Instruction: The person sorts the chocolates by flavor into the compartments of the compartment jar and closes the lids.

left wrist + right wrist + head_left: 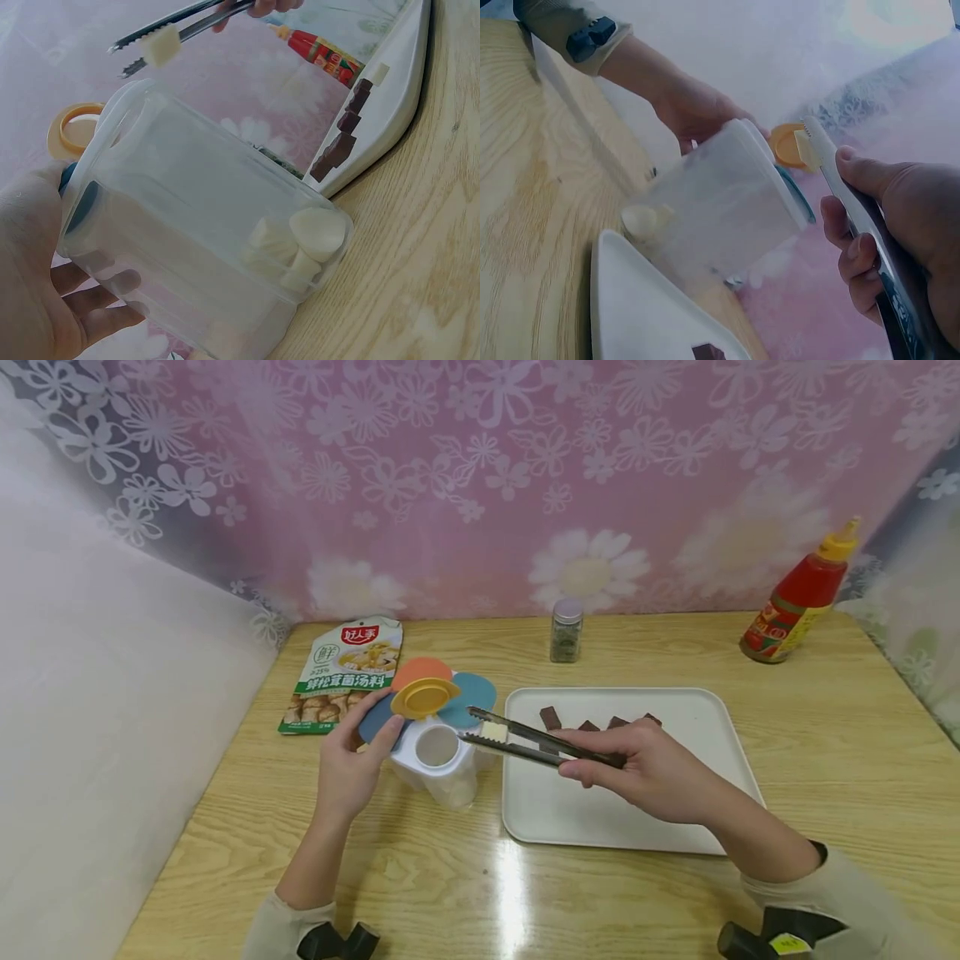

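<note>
My right hand [660,768] grips metal tongs [540,745]. Their toothed tips pinch a cream-white block [494,732], held up beside the round opening of a clear plastic storage container [455,787]. Blue, orange and teal lids top this container, and its yellow flip lid [426,698] stands raised. My left hand [352,760] holds the container by its top edge, thumb near the yellow lid, other fingers along its side. Several white pieces [316,234] lie at the bottom inside, seen through the wall in the left wrist view.
A white tray [607,814] right of the container bears several dark brown blocks [551,718] and a white piece [380,73]. Behind stand a small spice jar [566,632] and a red sauce bottle [795,602]. A soup-seasoning packet [345,672] lies at the left.
</note>
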The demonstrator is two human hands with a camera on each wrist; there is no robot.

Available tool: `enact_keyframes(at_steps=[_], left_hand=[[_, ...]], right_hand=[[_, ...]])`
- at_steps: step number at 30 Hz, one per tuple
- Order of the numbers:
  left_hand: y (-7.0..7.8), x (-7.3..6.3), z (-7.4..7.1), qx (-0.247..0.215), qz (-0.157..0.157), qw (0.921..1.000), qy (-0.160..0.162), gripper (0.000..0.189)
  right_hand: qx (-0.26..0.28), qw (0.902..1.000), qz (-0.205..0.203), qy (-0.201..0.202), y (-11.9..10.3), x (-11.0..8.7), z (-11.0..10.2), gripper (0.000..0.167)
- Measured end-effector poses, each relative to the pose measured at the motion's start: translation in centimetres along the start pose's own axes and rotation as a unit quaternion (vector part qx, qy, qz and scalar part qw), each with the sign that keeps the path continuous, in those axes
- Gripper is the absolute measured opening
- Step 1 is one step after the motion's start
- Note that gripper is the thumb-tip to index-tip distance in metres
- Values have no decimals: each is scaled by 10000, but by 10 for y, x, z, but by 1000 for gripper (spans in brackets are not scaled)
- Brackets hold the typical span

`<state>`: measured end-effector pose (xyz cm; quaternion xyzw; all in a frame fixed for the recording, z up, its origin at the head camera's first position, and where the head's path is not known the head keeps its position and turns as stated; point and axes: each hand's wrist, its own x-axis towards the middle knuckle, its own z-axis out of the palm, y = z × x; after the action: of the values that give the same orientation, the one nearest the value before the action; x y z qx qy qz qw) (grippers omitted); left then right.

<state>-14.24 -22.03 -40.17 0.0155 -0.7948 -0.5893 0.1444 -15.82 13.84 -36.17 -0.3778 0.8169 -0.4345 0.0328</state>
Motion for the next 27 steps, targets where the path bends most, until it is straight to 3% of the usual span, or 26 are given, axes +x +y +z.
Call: enact_keyframes(at_steps=[6, 13, 20, 27], left_hand=[[-1, 1, 0, -11, 101, 9999, -10, 39], [-3, 0, 0, -71, 67, 9999, -30, 39], [-2, -2, 1, -28, 38, 10000, 7, 39], [-2, -1, 1, -68, 161, 9998, -2, 38]], right_hand=[[349, 9990, -172, -236, -9, 19, 15, 38], [193, 9990, -321, -262, -14, 34, 32, 38], [155, 9996, -59, -250, -13, 35, 33, 39], [303, 9993, -120, -175, -11, 32, 29, 38]])
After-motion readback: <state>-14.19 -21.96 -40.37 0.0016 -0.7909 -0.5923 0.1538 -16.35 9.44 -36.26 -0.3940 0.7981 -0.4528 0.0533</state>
